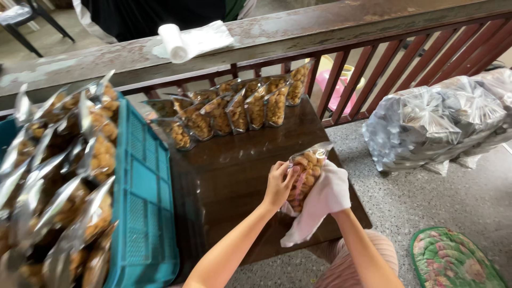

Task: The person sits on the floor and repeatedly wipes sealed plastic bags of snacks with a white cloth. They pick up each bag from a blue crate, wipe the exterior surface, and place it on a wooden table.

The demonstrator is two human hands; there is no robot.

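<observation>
My left hand (278, 184) grips the left side of a clear stand-up pouch of brown snacks (306, 172), held tilted above a dark wooden table (224, 170). My right hand (332, 189) is wrapped in a white cloth (314, 213) and presses against the pouch's right side. Along the table's far edge stand several more filled pouches (234, 112) in two rows.
A teal plastic crate (144, 202) at the left holds several silver-backed snack pouches (58, 176). A weathered railing (298, 32) carries a white roll and cloth (186, 41). A big bag of empty pouches (437, 122) lies right; a floral mat (453, 261) is near my knee.
</observation>
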